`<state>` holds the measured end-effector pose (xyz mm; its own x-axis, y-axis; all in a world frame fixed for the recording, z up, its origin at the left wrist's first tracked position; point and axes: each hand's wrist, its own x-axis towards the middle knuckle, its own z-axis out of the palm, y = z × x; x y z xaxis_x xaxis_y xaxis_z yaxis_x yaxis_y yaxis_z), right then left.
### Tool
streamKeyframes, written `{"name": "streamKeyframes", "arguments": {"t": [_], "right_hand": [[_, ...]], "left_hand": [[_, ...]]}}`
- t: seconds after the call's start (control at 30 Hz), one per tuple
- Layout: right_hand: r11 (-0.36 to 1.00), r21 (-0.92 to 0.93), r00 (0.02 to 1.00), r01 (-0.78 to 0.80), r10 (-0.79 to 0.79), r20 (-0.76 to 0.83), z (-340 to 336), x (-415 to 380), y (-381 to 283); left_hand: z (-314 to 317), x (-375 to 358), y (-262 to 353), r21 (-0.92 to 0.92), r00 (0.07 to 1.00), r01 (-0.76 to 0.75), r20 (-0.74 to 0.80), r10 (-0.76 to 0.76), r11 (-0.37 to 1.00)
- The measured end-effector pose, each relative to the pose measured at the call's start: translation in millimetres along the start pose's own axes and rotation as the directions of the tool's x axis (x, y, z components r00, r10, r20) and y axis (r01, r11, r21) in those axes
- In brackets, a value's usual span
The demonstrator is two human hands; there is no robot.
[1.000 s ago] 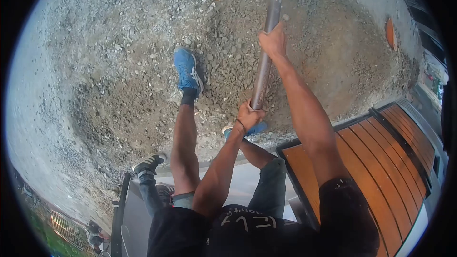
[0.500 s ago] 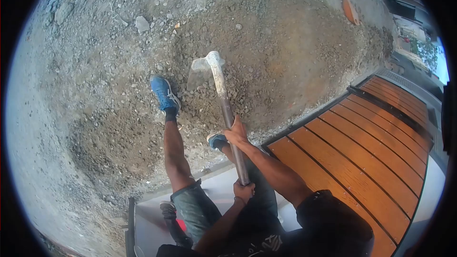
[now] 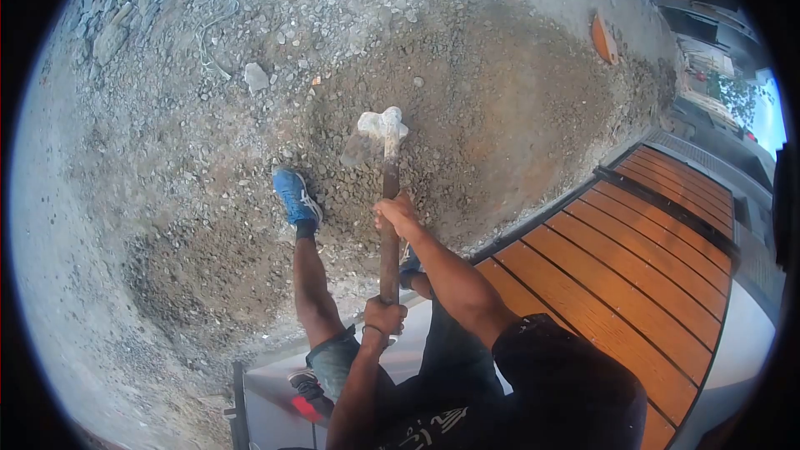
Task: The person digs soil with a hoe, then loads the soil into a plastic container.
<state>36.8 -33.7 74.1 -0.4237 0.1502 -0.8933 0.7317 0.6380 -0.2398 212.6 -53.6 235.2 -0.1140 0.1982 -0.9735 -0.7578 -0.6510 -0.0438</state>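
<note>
A hoe (image 3: 389, 200) with a long dark handle and a whitish, crusted socket is in both my hands. My right hand (image 3: 396, 210) wraps round the handle about midway up. Lower down, close to my body, my left hand (image 3: 385, 317) is closed on the end of the handle. The hoe's flat metal blade (image 3: 361, 148) points left, over loose brown soil and stones (image 3: 350, 192). My blue shoe (image 3: 293, 196) stands on the ground left of the hoe, while the other foot is mostly hidden behind my right arm.
Orange slatted panels (image 3: 617, 275) with a dark frame lie to the right. An orange piece (image 3: 604, 39) rests on the ground at the upper right. Rubble (image 3: 125, 8) lies at the upper left, with a larger stone (image 3: 256, 77) nearer. A dark shoe (image 3: 307, 385) shows below.
Both hands and the handle have shifted left and up in view. The handle now stands straighter, and the hoe's head sits slightly lower and further right, with its blade turned.
</note>
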Motion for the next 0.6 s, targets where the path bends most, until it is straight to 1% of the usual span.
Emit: {"name": "streamKeyframes", "arguments": {"t": [0.07, 0.1, 0.13, 0.17, 0.2, 0.23, 0.27, 0.33, 0.37, 0.4, 0.43, 0.47, 0.53, 0.57, 0.6], "right_hand": [[0.995, 0.094, 0.995, -0.019, 0.009, 0.103, 3.3, 1.7, 2.0], [0.994, 0.109, 0.991, -0.026, 0.011, 0.131, 0.3, -8.7, -6.7], [0.992, 0.124, 0.992, -0.033, 0.017, 0.126, -4.6, -9.8, -6.2], [0.993, 0.108, 0.991, -0.052, 0.038, 0.128, -9.5, -8.7, -6.2], [0.993, 0.093, 0.99, -0.065, 0.052, 0.133, -13.3, -5.7, -8.0], [0.991, 0.132, 0.986, -0.013, -0.009, 0.167, -18.6, 1.2, -0.5], [0.988, 0.154, 0.99, 0.001, -0.022, 0.139, -22.6, 7.4, 7.7], [0.981, 0.188, 0.986, -0.048, 0.016, 0.166, -41.0, 7.4, -1.9], [0.98, 0.197, 0.982, -0.034, -0.004, 0.191, -50.6, 10.0, -11.2], [0.973, 0.211, 0.976, -0.096, 0.05, 0.213, -68.4, 13.0, -24.0], [0.958, 0.228, 0.967, -0.175, 0.124, 0.222, -95.5, 14.0, -31.6], [0.948, 0.249, 0.965, -0.2, 0.146, 0.217, -126.6, 16.2, -36.1], [0.911, 0.374, 0.959, -0.172, 0.068, 0.276, -185.5, 30.6, -62.4], [0.912, 0.385, 0.971, -0.143, 0.054, 0.232, -209.9, 59.5, -67.8], [0.911, 0.398, 0.983, -0.103, 0.032, 0.182, -245.1, 58.4, -102.5]], "left_hand": [[1.1, 0.8, -4.0, 0.0, 1.0, -0.009, -0.023, 0.009, 1.0], [4.6, 1.6, -8.8, -0.004, 0.999, -0.019, -0.04, 0.019, 1.0], [7.6, 7.9, -25.0, 0.012, 0.999, -0.014, -0.04, 0.015, 1.0], [10.5, 20.0, -44.4, 0.05, 0.997, -0.063, -0.046, 0.065, 0.997], [16.4, 29.8, -49.4, 0.087, 0.991, -0.119, -0.051, 0.124, 0.989], [26.5, 0.8, -14.1, -0.057, 1.0, -0.028, -0.011, 0.028, 0.998], [29.6, 13.4, -30.5, 0.01, 0.993, -0.116, -0.018, 0.116, 0.993], [49.7, 0.8, -12.7, 0.046, 0.994, -0.104, -0.025, 0.105, 0.994], [61.4, -0.7, -10.2, 0.131, 0.987, -0.135, -0.065, 0.145, 0.982], [79.0, 1.5, -5.5, 0.212, 0.977, -0.166, -0.097, 0.189, 0.963], [103.4, -7.4, 10.5, 0.232, 0.981, -0.131, -0.112, 0.161, 0.964], [129.9, -16.6, 26.4, 0.258, 0.984, -0.108, -0.108, 0.14, 0.96], [185.4, -20.7, 60.9, 0.354, 0.987, -0.067, -0.113, 0.114, 0.933], [208.2, -6.6, 70.7, 0.402, 0.985, -0.114, -0.073, 0.156, 0.909], [232.1, 5.9, 88.6, 0.373, 0.987, -0.134, -0.035, 0.158, 0.918]]}}
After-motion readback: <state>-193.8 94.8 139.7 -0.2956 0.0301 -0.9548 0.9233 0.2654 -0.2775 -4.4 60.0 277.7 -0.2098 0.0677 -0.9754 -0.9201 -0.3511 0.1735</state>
